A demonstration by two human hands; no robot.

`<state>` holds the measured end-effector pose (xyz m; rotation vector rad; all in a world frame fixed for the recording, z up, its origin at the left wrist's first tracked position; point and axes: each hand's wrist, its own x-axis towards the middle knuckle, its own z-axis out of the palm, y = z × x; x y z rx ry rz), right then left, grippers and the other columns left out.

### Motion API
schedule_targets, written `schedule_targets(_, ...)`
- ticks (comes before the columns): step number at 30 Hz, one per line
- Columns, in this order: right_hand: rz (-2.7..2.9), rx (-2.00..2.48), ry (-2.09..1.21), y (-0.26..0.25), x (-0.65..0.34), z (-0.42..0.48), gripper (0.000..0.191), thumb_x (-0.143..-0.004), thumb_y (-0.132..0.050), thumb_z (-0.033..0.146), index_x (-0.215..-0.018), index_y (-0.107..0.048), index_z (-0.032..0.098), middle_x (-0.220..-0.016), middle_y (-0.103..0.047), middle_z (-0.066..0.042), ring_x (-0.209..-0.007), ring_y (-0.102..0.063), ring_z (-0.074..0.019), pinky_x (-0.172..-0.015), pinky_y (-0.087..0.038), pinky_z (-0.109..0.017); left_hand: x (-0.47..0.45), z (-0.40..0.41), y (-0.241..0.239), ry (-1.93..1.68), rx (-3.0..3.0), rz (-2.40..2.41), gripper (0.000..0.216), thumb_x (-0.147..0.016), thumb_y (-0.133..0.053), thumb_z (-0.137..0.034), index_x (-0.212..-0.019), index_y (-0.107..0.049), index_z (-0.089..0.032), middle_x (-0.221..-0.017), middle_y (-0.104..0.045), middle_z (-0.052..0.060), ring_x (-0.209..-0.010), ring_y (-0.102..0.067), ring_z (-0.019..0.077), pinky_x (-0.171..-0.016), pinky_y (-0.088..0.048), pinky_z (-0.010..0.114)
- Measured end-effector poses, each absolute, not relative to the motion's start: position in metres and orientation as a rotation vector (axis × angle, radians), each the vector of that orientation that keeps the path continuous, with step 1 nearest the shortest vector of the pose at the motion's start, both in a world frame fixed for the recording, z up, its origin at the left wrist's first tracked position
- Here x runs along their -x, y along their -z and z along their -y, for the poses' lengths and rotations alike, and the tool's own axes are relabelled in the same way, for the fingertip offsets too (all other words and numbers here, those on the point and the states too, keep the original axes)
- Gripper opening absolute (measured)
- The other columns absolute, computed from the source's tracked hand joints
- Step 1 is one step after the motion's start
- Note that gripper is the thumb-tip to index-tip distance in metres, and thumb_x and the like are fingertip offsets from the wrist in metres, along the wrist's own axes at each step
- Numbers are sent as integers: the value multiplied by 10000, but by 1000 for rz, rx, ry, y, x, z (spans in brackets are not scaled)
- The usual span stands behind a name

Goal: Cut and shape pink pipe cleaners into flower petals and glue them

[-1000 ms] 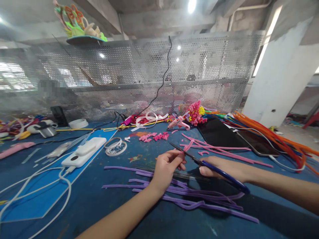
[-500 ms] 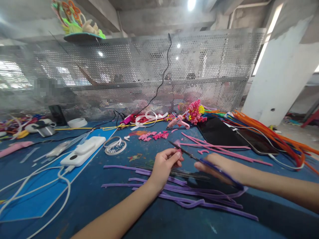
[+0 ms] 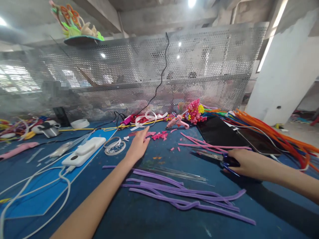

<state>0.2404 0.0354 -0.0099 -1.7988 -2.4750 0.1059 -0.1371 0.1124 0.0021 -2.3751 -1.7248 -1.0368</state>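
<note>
My right hand is closed round the blue handles of a pair of scissors, held low over the table with the blades pointing left. Past the blades lie long pink pipe cleaners and two short pink cut pieces. My left hand reaches forward, index finger and thumb apart, beside a small pile of pink twisted pieces; its other fingers are partly hidden. Between my arms lie purple pipe cleaners and a bundle of thin metal wires.
A pink glue gun and a pink flower bunch stand at the back. A ring-shaped dish of white beads and a white power strip with cables lie left. Right are a black tablet and orange pipe cleaners.
My left hand has moved left and forward from the middle to the pink pile. My right hand has drawn the scissors right, away from the left hand. Short pink pieces now show on the table.
</note>
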Motion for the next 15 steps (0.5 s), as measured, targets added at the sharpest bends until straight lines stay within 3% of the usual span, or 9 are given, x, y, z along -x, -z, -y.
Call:
schedule_targets(6, 2373, 1637, -108, -4, -251, -44, 360, -739, -509, 502, -883, -590, 182, -869, -613, -59, -774, -581, -207, -664, -432, -292, 182, -140, 20, 795, 2336, 1776, 432, -726, -361, -47, -1076, -583, -167, -1174, -519, 90, -1125, -461, 227, -989, -324, 391)
schedule_targets(10, 2363, 1407, -161, -25, -222, -27, 257, -796, -484, 420, -890, -556, 192, -863, -595, -49, -757, -570, -178, -659, -454, -286, 194, -139, 20, 660, 2342, 1815, 344, -758, -391, -118, -1015, -611, -174, -1063, -595, 86, -1017, -537, 226, -922, -386, 358)
schedule_targets(12, 2321, 1127, -191, -32, -205, -8, 198, -826, -464, 308, -994, -501, 208, -904, -583, -48, -796, -569, -153, -694, -467, -260, 193, -136, 18, 623, 2326, 1832, 292, -771, -414, -169, -977, -621, -169, -994, -625, 93, -960, -562, 239, -876, -407, 360)
schedule_targets(15, 2325, 629, -247, -31, -188, 26, 400, -827, -437, 168, -1206, -346, 256, -988, -571, -56, -906, -560, -137, -790, -467, -245, 189, -132, 14, 601, 2282, 1862, 233, -767, -442, -209, -896, -633, -176, -889, -649, 91, -860, -587, 251, -791, -433, 359)
